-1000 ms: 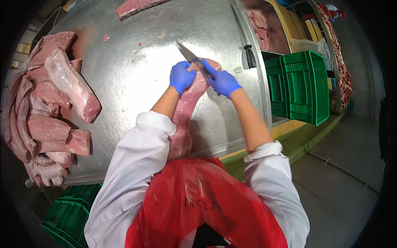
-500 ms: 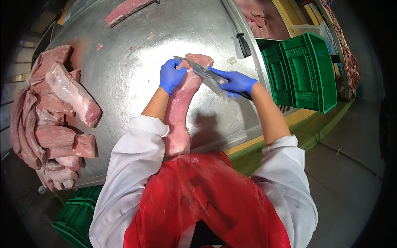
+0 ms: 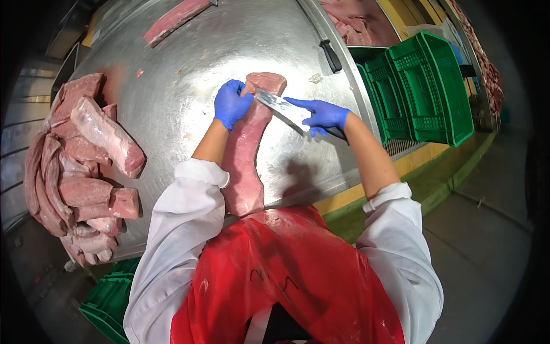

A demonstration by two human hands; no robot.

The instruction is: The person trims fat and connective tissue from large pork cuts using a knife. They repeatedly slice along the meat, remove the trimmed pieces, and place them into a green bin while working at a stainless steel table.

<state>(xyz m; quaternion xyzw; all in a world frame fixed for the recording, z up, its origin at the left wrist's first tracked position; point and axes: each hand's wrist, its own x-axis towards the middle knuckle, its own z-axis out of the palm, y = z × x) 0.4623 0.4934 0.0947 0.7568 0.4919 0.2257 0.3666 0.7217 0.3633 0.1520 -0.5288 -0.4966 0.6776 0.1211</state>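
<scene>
A long pink cut of raw meat [image 3: 247,155] lies lengthwise on the steel table [image 3: 189,51], running from my apron to the far end. In a blue glove, my left hand [image 3: 231,104] presses and pinches the meat near its far end. My right hand [image 3: 321,114], also in a blue glove, grips a knife [image 3: 276,104] by its dark handle, index finger stretched along the blade's back. The blade lies across the meat's far end, its tip close to my left fingers.
A heap of several raw meat cuts [image 3: 80,166] is piled at the table's left. Another strip [image 3: 175,20] lies at the far edge. A dark-handled tool [image 3: 330,55] rests at the right edge. Green crates [image 3: 429,86] stand on the right, another green crate [image 3: 112,301] lower left.
The knife has swung from a raised, pointed position to lie across the meat's far end. Both hands have shifted slightly toward that end.
</scene>
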